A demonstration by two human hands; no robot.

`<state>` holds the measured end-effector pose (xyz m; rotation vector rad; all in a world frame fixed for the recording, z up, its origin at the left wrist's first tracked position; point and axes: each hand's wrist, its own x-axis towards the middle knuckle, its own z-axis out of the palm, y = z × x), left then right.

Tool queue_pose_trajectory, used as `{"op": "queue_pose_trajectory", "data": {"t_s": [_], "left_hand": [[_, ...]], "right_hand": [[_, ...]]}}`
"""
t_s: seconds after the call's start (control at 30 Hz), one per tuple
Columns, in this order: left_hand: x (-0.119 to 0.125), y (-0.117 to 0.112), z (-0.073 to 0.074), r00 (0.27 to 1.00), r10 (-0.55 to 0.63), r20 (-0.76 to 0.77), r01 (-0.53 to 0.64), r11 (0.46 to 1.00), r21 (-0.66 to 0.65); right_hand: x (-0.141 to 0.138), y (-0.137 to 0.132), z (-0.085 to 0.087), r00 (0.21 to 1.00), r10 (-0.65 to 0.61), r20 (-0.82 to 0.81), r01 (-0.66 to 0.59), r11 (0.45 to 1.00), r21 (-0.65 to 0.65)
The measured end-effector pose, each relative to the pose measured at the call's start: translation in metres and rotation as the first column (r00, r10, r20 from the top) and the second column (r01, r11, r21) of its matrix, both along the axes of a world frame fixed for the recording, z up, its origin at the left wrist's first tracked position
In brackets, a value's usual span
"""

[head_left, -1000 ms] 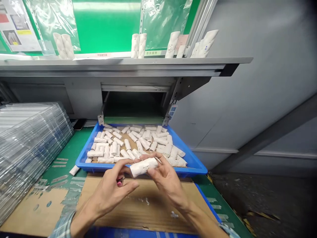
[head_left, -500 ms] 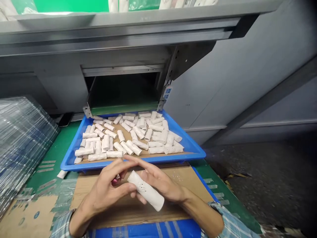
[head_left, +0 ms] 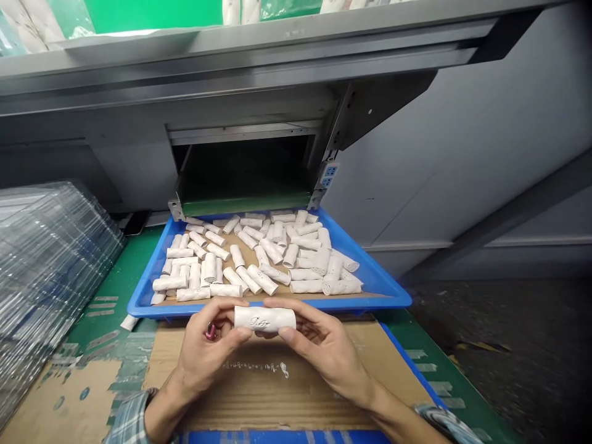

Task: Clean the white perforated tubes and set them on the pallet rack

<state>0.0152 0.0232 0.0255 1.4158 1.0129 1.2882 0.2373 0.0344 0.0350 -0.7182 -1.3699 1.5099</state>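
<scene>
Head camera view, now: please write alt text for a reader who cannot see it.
A person's left hand and right hand hold a white cylinder with dark script lettering level between them; a small dark-pink object shows within the left hand. Beyond, a blue rectangular plastic tray holds many similar white cylinders, with a clear plastic stack at the left.

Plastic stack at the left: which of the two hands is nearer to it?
Left. The left hand is to the right of the plastic stack, not touching it; the right hand is farther right, at the tube's other end.
</scene>
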Motion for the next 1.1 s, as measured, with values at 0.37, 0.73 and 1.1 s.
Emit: {"op": "queue_pose_trajectory", "data": {"t_s": [0.37,0.73,1.1], "left_hand": [[0.0,-0.002,0.005,0.999,-0.001,-0.035,0.002,1.0,0.029],[-0.007,0.001,0.004,0.985,0.03,-0.171,-0.006,0.99,0.138],[-0.048,-0.035,-0.007,0.546,0.217,-0.809,-0.233,0.967,0.102]], "right_hand": [[-0.001,0.001,0.005,1.0,0.018,-0.019,-0.018,1.0,-0.009],[-0.003,0.003,0.004,0.971,0.201,-0.134,-0.216,0.97,-0.109],[0.0,0.004,0.006,1.0,-0.023,-0.005,0.023,1.0,-0.01]]}}
